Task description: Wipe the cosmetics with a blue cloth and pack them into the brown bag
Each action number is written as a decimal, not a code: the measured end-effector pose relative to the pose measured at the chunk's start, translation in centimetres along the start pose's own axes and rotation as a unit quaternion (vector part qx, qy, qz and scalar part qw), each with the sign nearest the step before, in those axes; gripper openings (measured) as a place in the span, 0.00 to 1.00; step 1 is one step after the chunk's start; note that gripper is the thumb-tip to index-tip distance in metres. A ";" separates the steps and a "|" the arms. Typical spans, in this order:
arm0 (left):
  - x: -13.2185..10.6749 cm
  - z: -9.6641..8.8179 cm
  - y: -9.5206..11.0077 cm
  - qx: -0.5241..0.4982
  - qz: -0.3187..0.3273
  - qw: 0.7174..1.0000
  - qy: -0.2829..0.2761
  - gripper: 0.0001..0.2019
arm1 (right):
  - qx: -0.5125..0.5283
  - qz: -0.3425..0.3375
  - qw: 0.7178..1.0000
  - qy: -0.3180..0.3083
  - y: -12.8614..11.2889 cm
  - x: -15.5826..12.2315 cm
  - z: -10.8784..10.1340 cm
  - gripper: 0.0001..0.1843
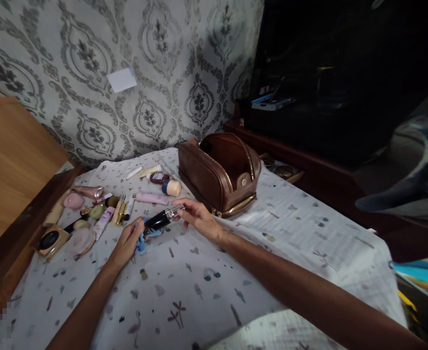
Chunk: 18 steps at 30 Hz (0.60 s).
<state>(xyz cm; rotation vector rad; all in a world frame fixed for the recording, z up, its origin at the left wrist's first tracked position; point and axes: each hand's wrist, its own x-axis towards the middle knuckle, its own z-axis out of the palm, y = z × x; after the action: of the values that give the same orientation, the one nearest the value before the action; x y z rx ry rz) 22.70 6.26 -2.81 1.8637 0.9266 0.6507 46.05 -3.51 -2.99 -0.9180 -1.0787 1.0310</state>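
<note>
My right hand [198, 218] pinches the silver end of a black tube [160, 220] and holds it level just above the patterned white cloth [206, 287]. My left hand [128, 241] is closed around a small blue cloth [141, 244] pressed against the tube's other end. Just beyond my right hand, a brown leather cosmetic bag [219, 172] stands unzipped with its top gaping.
Several cosmetics lie on the cloth at left: a pink tube [151, 198], a round compact [80, 241], a square tan compact [50, 239], small bottles and sticks. A wooden board [9, 155] rises at far left. Dark furniture [327, 121] stands behind the bag.
</note>
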 end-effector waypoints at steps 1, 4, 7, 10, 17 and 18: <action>0.0 0.0 -0.1 -0.005 0.001 1.000 -0.001 0.26 | 0.000 0.000 1.000 0.001 -0.1 0.0 0.0 0.24; -0.2 0.0 0.4 0.005 0.010 1.000 -0.023 0.24 | -0.015 0.021 0.999 0.023 -0.3 0.0 0.0 0.24; -0.5 0.2 1.7 0.036 0.022 0.999 -0.025 0.23 | -0.051 0.064 0.995 0.056 -0.6 0.0 -0.1 0.27; -0.6 0.3 2.5 0.052 0.026 0.998 -0.016 0.24 | -0.071 0.088 0.991 0.067 -0.9 -0.1 0.0 0.28; -0.6 0.0 0.8 0.012 -0.006 1.000 -0.003 0.27 | 0.002 0.029 1.000 -0.002 -2.0 -0.4 0.5 0.32; -0.6 -0.1 0.7 0.012 -0.007 1.000 0.002 0.27 | 0.014 0.023 0.999 -0.018 -2.1 -0.4 0.5 0.33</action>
<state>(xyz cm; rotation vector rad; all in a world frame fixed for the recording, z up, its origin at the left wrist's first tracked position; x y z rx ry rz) 22.55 5.64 -2.16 1.8765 0.9533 0.6375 45.87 -4.43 -1.03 -0.9092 -1.0754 1.1016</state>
